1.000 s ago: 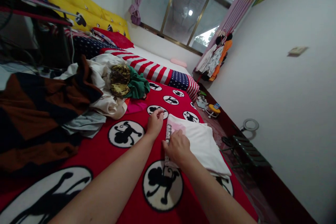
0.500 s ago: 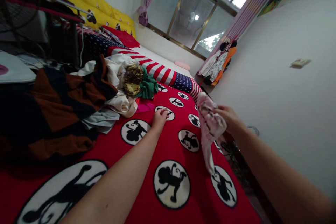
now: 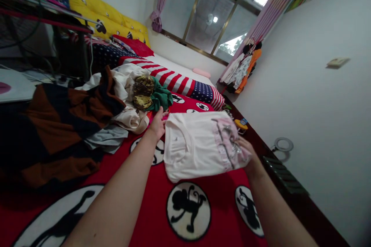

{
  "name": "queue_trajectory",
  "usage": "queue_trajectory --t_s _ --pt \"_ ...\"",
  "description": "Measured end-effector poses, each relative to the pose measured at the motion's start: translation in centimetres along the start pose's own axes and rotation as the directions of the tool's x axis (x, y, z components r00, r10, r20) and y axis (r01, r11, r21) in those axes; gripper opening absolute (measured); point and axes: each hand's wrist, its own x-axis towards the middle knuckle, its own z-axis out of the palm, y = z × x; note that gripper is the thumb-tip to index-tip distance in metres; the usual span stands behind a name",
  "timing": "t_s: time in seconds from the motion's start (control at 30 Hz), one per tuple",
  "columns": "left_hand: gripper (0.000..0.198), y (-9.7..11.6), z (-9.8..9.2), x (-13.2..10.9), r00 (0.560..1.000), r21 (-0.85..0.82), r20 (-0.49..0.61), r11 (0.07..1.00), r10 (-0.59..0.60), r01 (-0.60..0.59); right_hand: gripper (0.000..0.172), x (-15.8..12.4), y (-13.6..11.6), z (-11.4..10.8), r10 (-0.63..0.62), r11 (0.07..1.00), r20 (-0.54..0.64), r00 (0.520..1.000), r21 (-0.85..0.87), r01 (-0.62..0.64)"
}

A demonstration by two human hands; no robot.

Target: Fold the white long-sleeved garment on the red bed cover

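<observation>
A white T-shirt (image 3: 199,142) with a pink printed patch is spread out above the red blanket (image 3: 139,200), its round neckline toward the left. My right hand (image 3: 247,153) is closed on the pink, bunched end of the shirt at the right. At the neckline end, my left hand (image 3: 157,125) has its fingers apart beside the cloth edge; whether they touch it is hard to tell. A heap of clothes lies left of that hand, with a green garment (image 3: 162,94) nearest and a brown and navy striped garment (image 3: 66,112) closer to me.
Along the blanket's right side runs a dark wooden edge (image 3: 290,185), with a ring-shaped object (image 3: 283,144) by the wall. A cluttered desk (image 3: 43,13) stands at the left. Hanging clothes (image 3: 243,69) are beside the window at the back.
The T-shirt, crumpled and hanging from my right hand before, is now spread out flat toward the left. My left hand has shifted left to its neckline end.
</observation>
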Motion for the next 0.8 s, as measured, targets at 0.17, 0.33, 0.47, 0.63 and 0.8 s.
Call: queue_trajectory --t_s 0.17,0.33,0.47,0.63,0.8 --pt "0.054 -1.0 -0.1 0.6 0.988 0.330 -0.103 0.941 0.114 -0.074 0.032 -3.2 5.8 0.8 0.113 0.988 -0.119 0.986 -0.093 -0.125" --pt "0.052 -1.9 0.2 0.8 0.976 0.474 -0.083 0.870 0.199 -0.137 0.044 -3.1 6.1 0.6 0.041 0.957 -0.190 0.981 -0.275 -0.094" --pt "0.051 -2.5 0.4 1.1 0.959 0.602 -0.062 0.777 0.277 -0.185 0.048 -1.8 5.9 1.3 0.038 0.845 -0.130 0.991 -0.526 -0.101" --pt "0.057 -3.3 0.4 1.1 0.917 0.764 0.011 0.588 0.400 -0.265 0.037 0.5 6.0 1.1 0.204 0.798 -0.040 0.978 -0.572 -0.190" --pt "0.057 -3.7 0.6 1.0 0.889 0.918 0.100 0.304 0.447 -0.256 0.032 -1.0 4.9 1.2 0.218 0.832 0.171 0.961 -0.547 -0.092"
